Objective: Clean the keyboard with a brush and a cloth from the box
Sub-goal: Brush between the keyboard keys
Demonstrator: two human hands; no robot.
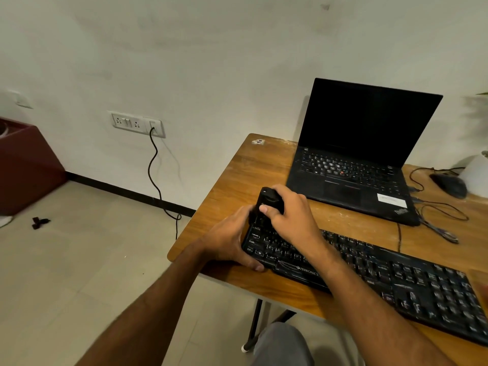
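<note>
Both hands work at the left end of the keyboard, which lies slantwise across the near part of the wooden worktop. Right hand has its fingers curled over a black brush, the thumb pressed on the brush's near face; the brush stands upright over the keyboard's far left corner, its lower end hidden between the two hands, so whether the bristles touch the keys cannot be told. Left hand curls round the keyboard's left edge, its thumb hooked over the near rim and its fingers reaching up the far side just beside the brush.

A black laptop stands open, screen dark, on the far side of the worktop, just beyond the hands. To its right lie a black mouse and loose cables. On the wall to the left is a socket plate with a black cord hanging to the floor. A dark red block sits far left on the floor.
</note>
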